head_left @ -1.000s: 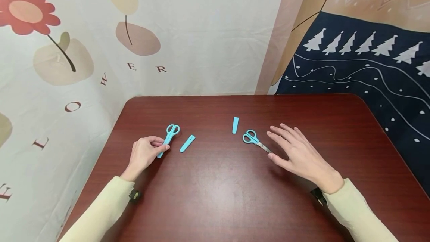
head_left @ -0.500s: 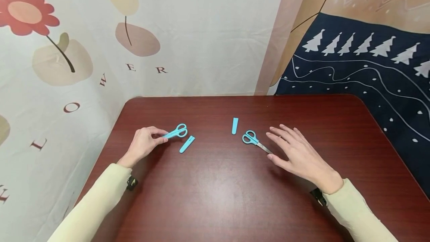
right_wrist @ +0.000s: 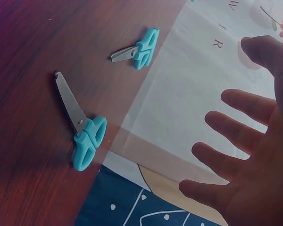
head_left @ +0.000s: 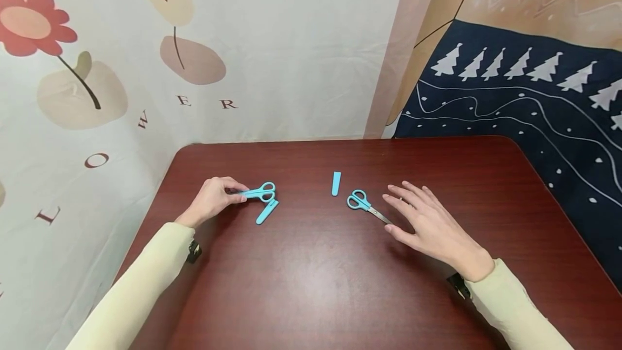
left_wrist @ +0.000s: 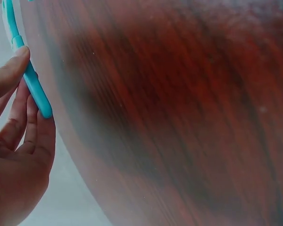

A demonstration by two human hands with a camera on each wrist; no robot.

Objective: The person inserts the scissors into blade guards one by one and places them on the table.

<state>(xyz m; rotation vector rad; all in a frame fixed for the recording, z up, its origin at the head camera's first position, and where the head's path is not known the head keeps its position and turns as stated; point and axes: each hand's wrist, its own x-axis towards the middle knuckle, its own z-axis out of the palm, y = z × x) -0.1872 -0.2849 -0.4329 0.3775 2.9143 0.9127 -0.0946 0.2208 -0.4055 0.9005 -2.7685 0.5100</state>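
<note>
In the head view my left hand (head_left: 213, 200) pinches light-blue scissors (head_left: 264, 192) by the covered blade end, their handle loops pointing right. The left wrist view shows the thumb and fingers on the blue blade cover (left_wrist: 37, 92). Just below the handles, a loose blue cover (head_left: 267, 212) lies on the table; whether they touch I cannot tell. My right hand (head_left: 432, 231) has its fingers spread beside a second pair of scissors (head_left: 359, 200) with bare metal blades. Two pairs with bare blades, a nearer (right_wrist: 85, 127) and a farther (right_wrist: 141, 49), appear in the right wrist view.
Another blue cover (head_left: 336, 183) lies near the middle of the dark red wooden table (head_left: 311, 263). Behind the table hang a pale flower-print cloth (head_left: 291, 58) and a navy cloth with white trees (head_left: 510, 101).
My left hand has moved away from me and slightly right, turning the held scissors so their handles point right, close to the loose cover. The right hand stays where it was.
</note>
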